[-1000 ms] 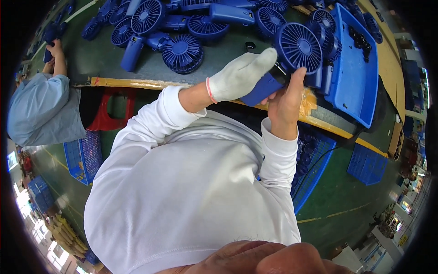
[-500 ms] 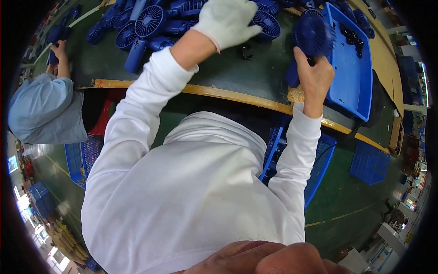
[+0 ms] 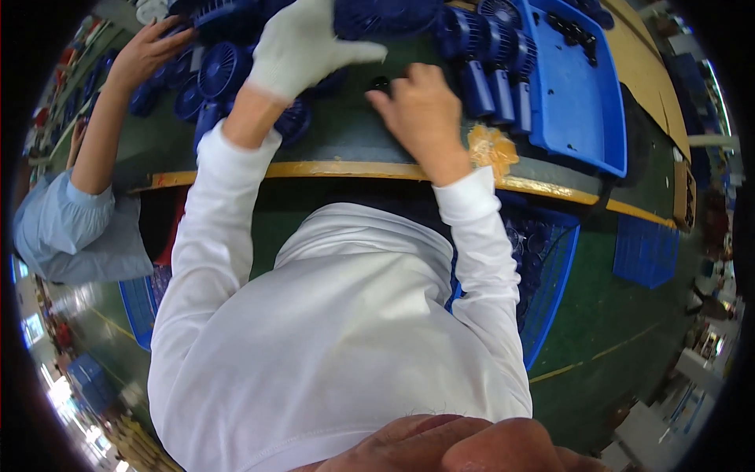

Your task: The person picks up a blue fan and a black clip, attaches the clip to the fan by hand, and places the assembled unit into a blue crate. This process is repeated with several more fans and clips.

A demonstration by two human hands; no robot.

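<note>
My left hand (image 3: pixel 303 43), in a white knit glove, reaches over a heap of blue handheld fans (image 3: pixel 224 71) at the far side of the dark green table (image 3: pixel 354 145). Its thumb sticks out to the right, and its fingertips are lost among the fans at the top edge. My bare right hand (image 3: pixel 417 106) lies palm down on the table, fingertips beside a small black part (image 3: pixel 381 81). Just right of that hand, three blue fans (image 3: pixel 499 82) lie side by side against a blue tray.
The blue tray (image 3: pixel 578 102) at the right holds several small black parts (image 3: pixel 574 31). A co-worker in light blue at the left has a hand (image 3: pixel 145 51) on the fan heap. The table has a yellow front edge (image 3: pixel 330 169). Blue crates (image 3: pixel 550 267) stand on the floor below.
My right hand has let go of the blue fan it held and moved left to the small black part. My gloved left hand moved further into the fan heap. The co-worker's arm reached in.
</note>
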